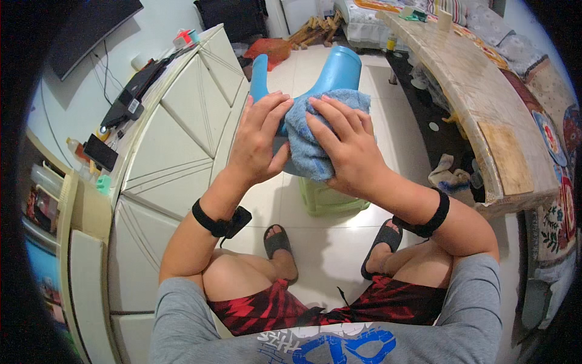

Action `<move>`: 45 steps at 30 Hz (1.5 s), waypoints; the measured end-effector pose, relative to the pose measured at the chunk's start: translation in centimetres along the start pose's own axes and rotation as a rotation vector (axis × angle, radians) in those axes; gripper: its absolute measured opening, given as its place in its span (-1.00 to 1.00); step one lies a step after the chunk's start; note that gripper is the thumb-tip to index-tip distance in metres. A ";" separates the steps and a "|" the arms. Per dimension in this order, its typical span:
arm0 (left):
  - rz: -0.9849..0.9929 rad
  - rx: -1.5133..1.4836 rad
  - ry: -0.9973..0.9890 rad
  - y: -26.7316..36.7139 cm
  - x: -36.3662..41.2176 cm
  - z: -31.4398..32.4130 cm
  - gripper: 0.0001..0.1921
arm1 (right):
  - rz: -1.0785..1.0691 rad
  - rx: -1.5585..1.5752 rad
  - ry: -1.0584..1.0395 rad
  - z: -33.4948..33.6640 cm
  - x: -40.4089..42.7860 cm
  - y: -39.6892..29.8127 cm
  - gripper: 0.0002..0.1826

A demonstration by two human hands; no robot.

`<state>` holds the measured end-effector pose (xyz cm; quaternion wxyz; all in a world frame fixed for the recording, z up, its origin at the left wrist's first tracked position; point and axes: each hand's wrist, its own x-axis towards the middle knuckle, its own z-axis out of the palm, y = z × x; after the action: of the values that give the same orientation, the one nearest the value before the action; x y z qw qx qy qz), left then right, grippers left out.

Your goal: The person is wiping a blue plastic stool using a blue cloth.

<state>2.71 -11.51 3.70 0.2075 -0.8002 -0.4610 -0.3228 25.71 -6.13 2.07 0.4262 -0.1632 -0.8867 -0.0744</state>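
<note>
Both hands are at a blue plastic object (pixel 338 68) with two raised legs or prongs, perhaps an upturned stool; its exact kind cannot be told. My right hand (pixel 352 136) presses a blue terry cloth (pixel 307 141) against its near side, fingers spread over the bunched fabric. My left hand (pixel 263 136) grips the object's left part, just below the thinner prong, with the thumb towards the cloth. The cloth and my hands hide much of the object's middle. Below it, a light green plastic stool or box (pixel 334 200) stands on the tiled floor between my feet and the object.
A white cabinet (pixel 168 141) runs along the left, bearing a laptop-like black device and small items. On the right stands a long table (pixel 459 68) with a plastic-like cover and a dark lower shelf. A red mesh bag (pixel 270 50) and wooden pieces (pixel 313 32) lie beyond the blue object.
</note>
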 end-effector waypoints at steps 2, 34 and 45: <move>-0.043 -0.064 0.017 -0.1 -0.1 -0.1 -0.28 | -0.040 -0.008 0.001 0.3 -0.3 -0.2 -0.13; -0.091 -0.047 0.049 2.3 0.3 -1.2 -0.76 | 0.099 -0.097 0.148 -1.2 2.1 3.9 -0.14; -0.190 -0.106 0.083 2.1 0.4 -1.0 -0.84 | 0.131 0.089 0.237 0.0 1.3 4.0 -0.20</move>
<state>4.34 -12.94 4.62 0.1524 -0.7489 -0.5080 -0.3975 26.40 -2.07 3.05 0.5386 -0.1918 -0.8201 -0.0256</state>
